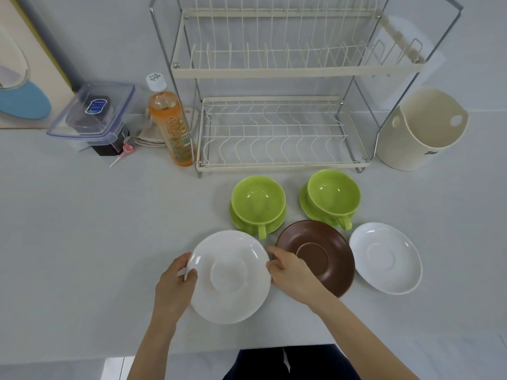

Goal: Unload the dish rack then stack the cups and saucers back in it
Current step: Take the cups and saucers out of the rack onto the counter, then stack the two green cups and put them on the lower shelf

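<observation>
A white saucer point(230, 278) lies near the front of the counter, and both my hands grip its rim. My left hand point(175, 286) holds the left edge, my right hand point(290, 272) the right edge. A brown saucer point(323, 250) sits just right of it, partly under my right wrist. Another white saucer point(385, 257) lies further right. Behind them stand two green cups, each on a green saucer: the left cup point(258, 200), the right cup point(333, 192). The two-tier wire dish rack point(277, 163) at the back holds nothing.
A cream utensil holder point(417, 138) stands right of the rack. An orange drink bottle point(171, 124) leans against the rack's left side. Further left are a clear lidded box point(93, 113) on a dark container, folded cloths and a lollipop point(122, 154).
</observation>
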A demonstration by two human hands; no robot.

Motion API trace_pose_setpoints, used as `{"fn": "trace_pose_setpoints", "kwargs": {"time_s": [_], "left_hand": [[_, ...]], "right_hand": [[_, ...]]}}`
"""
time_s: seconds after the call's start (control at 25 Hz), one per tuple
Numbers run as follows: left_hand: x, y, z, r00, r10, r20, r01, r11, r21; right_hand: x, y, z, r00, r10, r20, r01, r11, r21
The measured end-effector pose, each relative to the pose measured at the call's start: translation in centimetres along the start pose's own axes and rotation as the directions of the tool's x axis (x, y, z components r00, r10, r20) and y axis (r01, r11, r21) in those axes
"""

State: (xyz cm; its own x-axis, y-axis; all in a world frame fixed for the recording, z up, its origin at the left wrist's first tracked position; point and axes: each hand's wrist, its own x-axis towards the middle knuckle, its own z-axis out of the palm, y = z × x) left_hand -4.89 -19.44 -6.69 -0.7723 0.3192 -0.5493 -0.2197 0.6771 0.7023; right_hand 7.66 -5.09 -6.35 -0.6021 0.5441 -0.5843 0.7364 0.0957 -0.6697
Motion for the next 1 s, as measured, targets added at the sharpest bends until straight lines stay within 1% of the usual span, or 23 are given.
{"fn": "trace_pose_setpoints", "kwargs": {"time_s": [0.12, 0.2, 0.28, 0.36, 0.48, 0.6, 0.76, 0.88, 1.0], "left_hand": [[0.2, 0.2, 0.1, 1.000, -0.014, 0.015, 0.014, 1.000, 0.023], [0.3, 0.6, 0.2, 0.999, 0.000, 0.043, -0.004, 0.996, 0.092], [0.3, 1.4, 0.4, 0.996, 0.027, 0.080, -0.042, 0.980, 0.192], [0.4, 2.3, 0.8, 0.992, 0.087, 0.092, -0.108, 0.959, 0.262], [0.6, 3.8, 1.8, 0.972, 0.211, 0.101, -0.233, 0.912, 0.337], [1.0, 5.6, 3.0, 0.947, 0.292, 0.133, -0.321, 0.870, 0.375], [0.8, 8.5, 5.1, 0.884, 0.434, 0.171, -0.464, 0.776, 0.428], [0.7, 10.6, 6.8, 0.850, 0.494, 0.185, -0.520, 0.727, 0.449], [0.4, 12.0, 8.6, 0.832, 0.514, 0.212, -0.547, 0.693, 0.469]], "right_hand": [[-0.3, -0.2, -0.2, 0.997, -0.020, 0.072, 0.017, 0.999, 0.038], [-0.5, -0.5, -0.5, 0.993, -0.041, 0.109, 0.035, 0.998, 0.048], [-0.6, -0.6, -0.8, 0.988, -0.069, 0.135, 0.068, 0.998, 0.013], [-0.7, -0.7, -1.5, 0.984, -0.098, 0.147, 0.104, 0.994, -0.034], [-0.8, -0.9, -3.5, 0.983, -0.142, 0.113, 0.151, 0.985, -0.077], [-0.5, -0.8, -5.8, 0.985, -0.162, 0.066, 0.169, 0.978, -0.120], [-0.3, -0.2, -8.7, 0.985, -0.170, 0.031, 0.173, 0.976, -0.133], [-0.4, 0.3, -10.9, 0.982, -0.191, -0.003, 0.188, 0.970, -0.154], [-0.6, 0.9, -12.9, 0.980, -0.196, -0.046, 0.183, 0.963, -0.196]]}}
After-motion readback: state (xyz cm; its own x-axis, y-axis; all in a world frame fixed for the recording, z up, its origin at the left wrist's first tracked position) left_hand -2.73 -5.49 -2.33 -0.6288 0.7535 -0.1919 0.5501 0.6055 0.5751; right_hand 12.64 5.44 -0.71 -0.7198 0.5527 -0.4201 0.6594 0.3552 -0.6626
